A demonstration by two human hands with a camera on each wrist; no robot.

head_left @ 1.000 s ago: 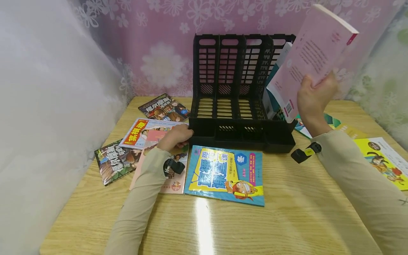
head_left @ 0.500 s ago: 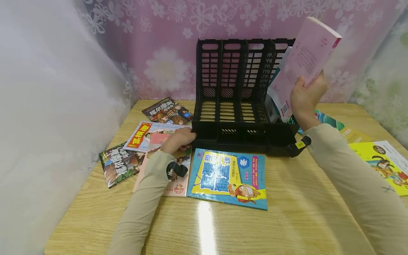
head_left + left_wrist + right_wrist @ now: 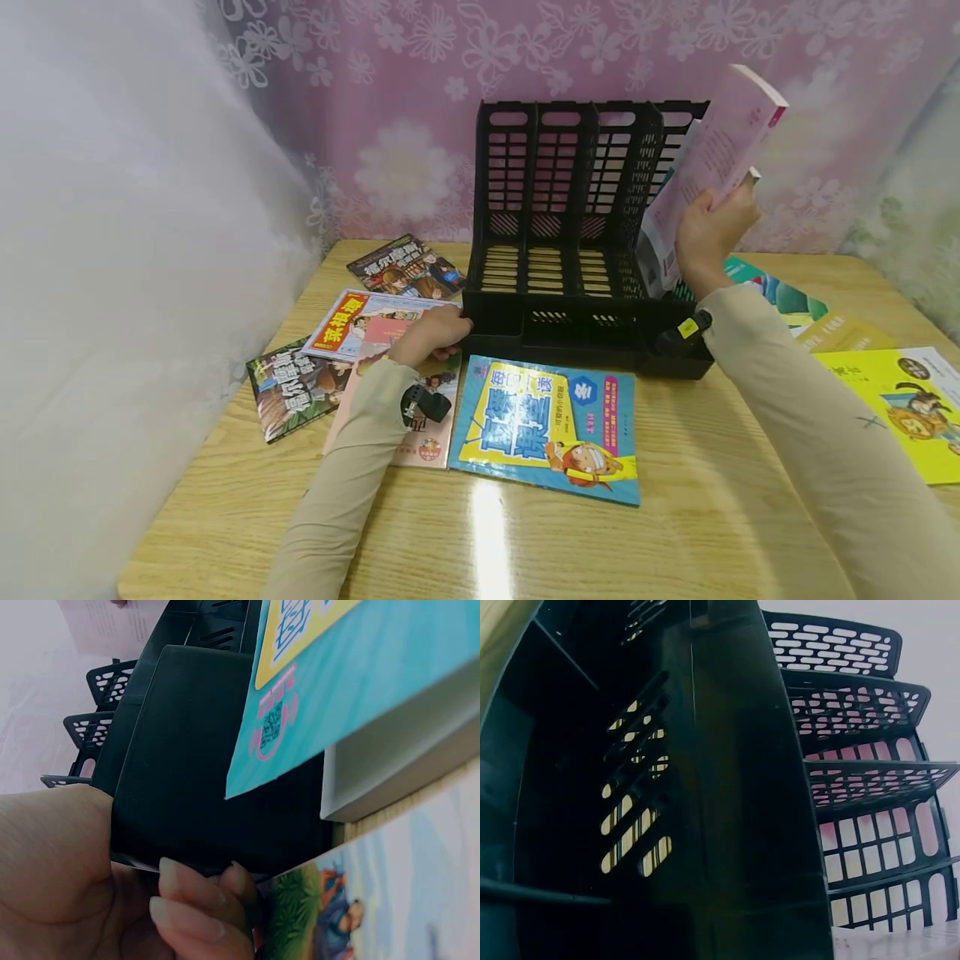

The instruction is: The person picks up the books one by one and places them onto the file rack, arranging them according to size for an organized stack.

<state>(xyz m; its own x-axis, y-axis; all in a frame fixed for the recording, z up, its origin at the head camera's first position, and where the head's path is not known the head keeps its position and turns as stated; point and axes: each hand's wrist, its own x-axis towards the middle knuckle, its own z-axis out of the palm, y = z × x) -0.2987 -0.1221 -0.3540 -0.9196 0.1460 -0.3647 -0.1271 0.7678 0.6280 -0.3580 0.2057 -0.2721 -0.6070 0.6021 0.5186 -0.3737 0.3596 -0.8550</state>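
Note:
In the head view, my right hand (image 3: 711,237) grips a pink book (image 3: 731,133) by its side. The book stands tilted, its lower end down in the rightmost slot of a black desk file rack (image 3: 570,307). A teal-and-white book (image 3: 654,250) shows behind it in the same slot. My left hand (image 3: 433,332) holds the rack's front left corner, and in the left wrist view its fingers (image 3: 191,889) curl against that corner. The right wrist view shows only the rack's front wall (image 3: 735,787) and dividers; the right hand is hidden there.
A blue book (image 3: 547,429) lies before the rack, beside a pale pink book (image 3: 420,446). More books, including a red-and-blue one (image 3: 341,323), lie at the left. A yellow book (image 3: 900,400) and a green-and-teal one (image 3: 795,300) lie at the right.
My right hand has lowered the pink book into the rightmost slot, bringing it more upright. The left hand stays at the rack's corner. The head view has tilted up slightly.

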